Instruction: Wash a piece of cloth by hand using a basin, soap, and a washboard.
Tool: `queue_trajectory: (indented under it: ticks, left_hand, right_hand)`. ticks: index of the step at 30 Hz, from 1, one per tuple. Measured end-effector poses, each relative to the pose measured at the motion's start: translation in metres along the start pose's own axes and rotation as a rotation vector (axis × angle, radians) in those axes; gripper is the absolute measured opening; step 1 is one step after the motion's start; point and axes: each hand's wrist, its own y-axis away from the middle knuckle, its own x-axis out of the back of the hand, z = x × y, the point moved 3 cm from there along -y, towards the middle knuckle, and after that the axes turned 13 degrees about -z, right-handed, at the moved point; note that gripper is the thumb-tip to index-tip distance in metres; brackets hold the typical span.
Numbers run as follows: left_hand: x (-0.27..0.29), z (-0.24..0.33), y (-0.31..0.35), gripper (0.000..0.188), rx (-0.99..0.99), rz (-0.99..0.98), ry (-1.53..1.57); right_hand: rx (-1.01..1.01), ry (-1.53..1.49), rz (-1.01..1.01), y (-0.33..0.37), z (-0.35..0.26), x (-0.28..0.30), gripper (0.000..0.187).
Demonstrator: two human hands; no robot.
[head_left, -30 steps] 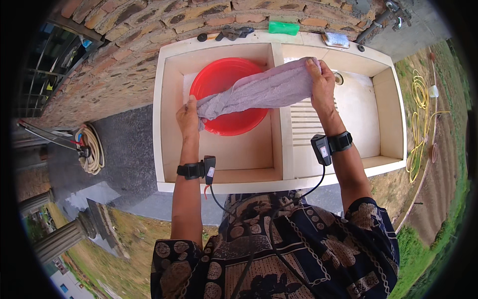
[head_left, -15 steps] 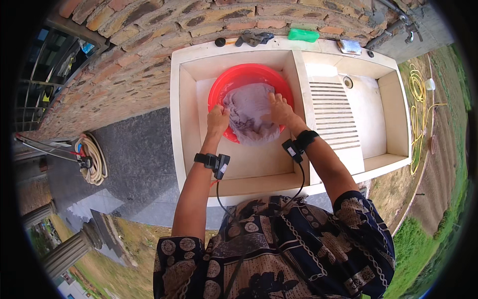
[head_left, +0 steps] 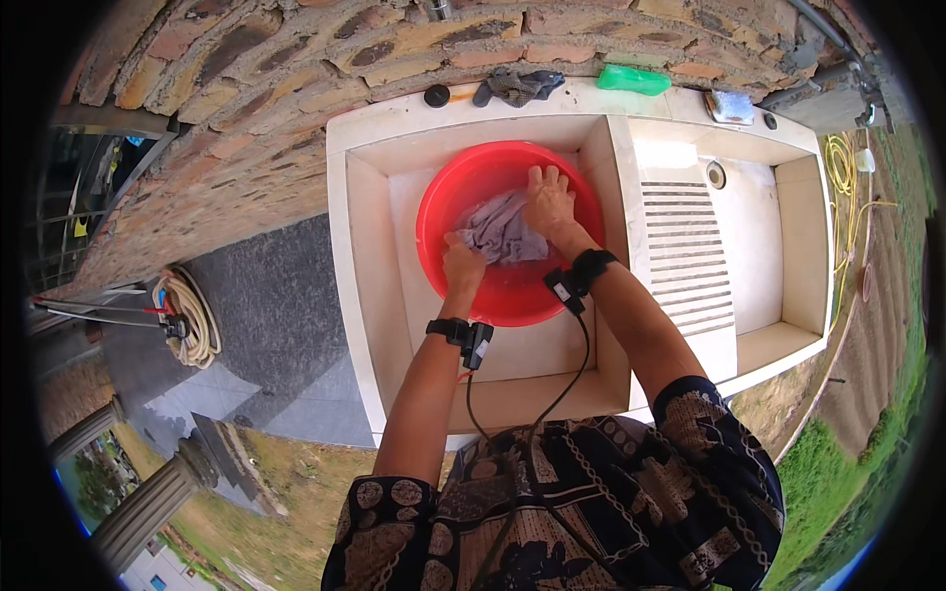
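While both of your hands are down in the red plastic basin (head_left: 448, 197), the grey cloth (head_left: 496, 229) lies bunched between them in the basin's middle, and the basin itself sits in the left compartment of the pale stone double sink (head_left: 367, 148). Your left hand (head_left: 461, 268) is curled closed on the near edge of the cloth, fingers gathered into the fabric. Your right hand (head_left: 548, 200) lies mostly flat with fingers spread, pressing down on the far right part of the cloth rather than pinching it; how much fabric sits under the palm you cannot tell from above.

Expect the cloth to be soft and limp, with no stiffness to hold a shape. It looks wet, so judge it heavier than its bulk suggests, clingy against the basin floor, and apt to sag and drip if lifted by one corner. It is not fragile. Take it by a gathered fistful at each end, or by a thick fold, not by a thin edge.

Crumpled as it is, the cloth has only a loose long axis, running from your left hand up and right toward your right hand, slanted across the basin. No clear end or front shows.

On the back ledge lie a dark rag (head_left: 519, 87) and a green bottle (head_left: 633, 80) on its side.
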Motion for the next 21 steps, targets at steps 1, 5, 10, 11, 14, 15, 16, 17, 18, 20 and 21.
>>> queue_trajectory:
  ticks: [1,5,10,11,14,15,16,17,18,20,21]
  left_hand:
    - [0.002,0.006,0.000,0.058,-0.003,-0.002,-0.007]
    - [-0.008,0.031,0.010,0.048,-0.153,0.026,-0.235]
    - [0.003,0.010,0.001,0.059,-0.165,0.003,-0.176]
    - [0.012,-0.007,-0.002,0.064,-0.170,-0.027,0.036]
    - [-0.002,0.058,0.011,0.073,-0.101,-0.289,0.520]
    - [-0.005,0.068,0.019,0.077,0.074,-0.428,0.808]
    - [0.006,0.063,0.018,0.077,0.078,-0.408,0.809]
    - [0.010,0.061,0.018,0.073,0.084,-0.533,0.954]
    - [0.010,0.062,0.019,0.070,0.086,-0.666,1.094]
    - [0.003,0.098,0.033,0.062,-0.127,-0.704,1.112]
    - [0.002,0.120,0.039,0.054,-0.343,-0.714,1.141]
  right_hand:
    - [-0.004,-0.034,-0.016,0.007,-0.004,0.015,0.051]
    - [0.053,0.121,-0.129,0.024,0.003,-0.046,0.074]
    - [0.134,0.057,-0.077,0.021,0.008,-0.054,0.060]
    - [0.031,-0.050,-0.002,0.025,0.000,-0.045,0.048]
    - [-0.010,-0.354,0.046,-0.005,0.040,-0.046,0.035]
    - [-0.021,-0.363,0.050,0.000,0.036,-0.043,0.035]
    - [0.218,-0.512,-0.025,0.016,0.007,-0.037,0.033]
    - [0.449,-0.657,-0.100,0.038,-0.015,-0.025,0.032]
    - [0.450,-0.662,-0.100,0.059,-0.027,-0.006,0.032]
    - [0.603,-0.848,-0.127,0.096,-0.026,0.040,0.027]
    - [0.580,-0.853,-0.101,0.102,-0.021,0.051,0.027]
